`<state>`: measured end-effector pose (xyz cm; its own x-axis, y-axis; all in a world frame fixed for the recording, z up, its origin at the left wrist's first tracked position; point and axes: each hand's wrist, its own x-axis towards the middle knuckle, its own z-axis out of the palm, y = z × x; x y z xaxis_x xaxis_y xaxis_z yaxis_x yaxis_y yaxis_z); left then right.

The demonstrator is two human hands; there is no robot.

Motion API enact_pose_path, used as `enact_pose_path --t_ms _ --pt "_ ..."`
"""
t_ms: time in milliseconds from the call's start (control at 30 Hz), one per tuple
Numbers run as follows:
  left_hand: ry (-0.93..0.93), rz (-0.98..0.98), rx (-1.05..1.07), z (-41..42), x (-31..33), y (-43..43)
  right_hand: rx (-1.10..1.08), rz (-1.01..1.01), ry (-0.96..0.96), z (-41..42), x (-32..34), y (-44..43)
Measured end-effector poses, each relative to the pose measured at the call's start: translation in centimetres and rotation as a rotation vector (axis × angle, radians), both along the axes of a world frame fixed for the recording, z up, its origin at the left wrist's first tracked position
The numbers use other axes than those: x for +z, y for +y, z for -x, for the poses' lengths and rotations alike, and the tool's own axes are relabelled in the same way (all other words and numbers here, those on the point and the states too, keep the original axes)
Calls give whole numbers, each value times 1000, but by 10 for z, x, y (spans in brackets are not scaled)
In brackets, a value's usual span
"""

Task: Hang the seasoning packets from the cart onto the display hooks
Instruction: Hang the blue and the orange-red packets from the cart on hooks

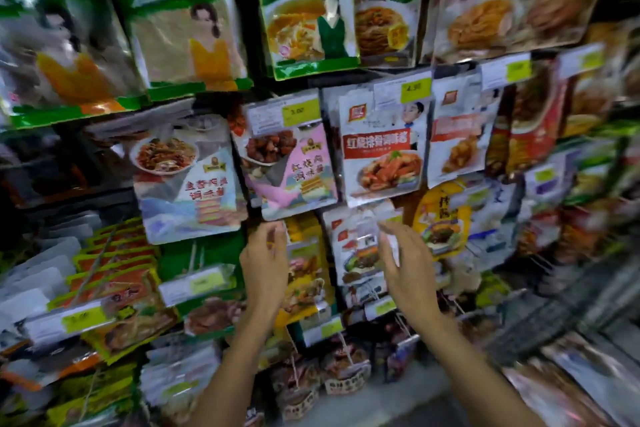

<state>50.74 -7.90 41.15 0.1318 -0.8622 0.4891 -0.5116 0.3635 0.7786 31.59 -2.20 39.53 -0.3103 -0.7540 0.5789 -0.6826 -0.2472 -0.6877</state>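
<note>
Seasoning packets hang in rows on a wall of display hooks. My left hand (265, 262) is raised with its fingers curled at the upper left edge of a yellow packet (306, 274); blur hides whether it pinches anything. My right hand (407, 267) reaches up with straight fingers that touch the right side of a hanging white and red packet (358, 246). Just above my hands hang a pink packet (294, 166) and a white packet with a red banner (382, 149).
Large green bags (194, 17) fill the top row. Yellow price tags (300, 112) sit on the hook ends. More packets crowd the lower hooks (346, 367). At the lower right a dark wire basket (554, 315) holds blurred packets (575, 388).
</note>
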Motion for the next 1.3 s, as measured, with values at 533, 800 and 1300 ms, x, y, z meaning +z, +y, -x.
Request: enact_pose_path --t_ms 533,800,1300 --pt "-209 -680 -910 336 -175 62 -769 -405 -638 233 -162 158" --pt "-461 -742 -1129 455 -244 59 -1023 -512 -830 317 -235 188" --pt "-756 -706 -1179 659 -430 37 -1265 -47 -1866 496 -418 200"
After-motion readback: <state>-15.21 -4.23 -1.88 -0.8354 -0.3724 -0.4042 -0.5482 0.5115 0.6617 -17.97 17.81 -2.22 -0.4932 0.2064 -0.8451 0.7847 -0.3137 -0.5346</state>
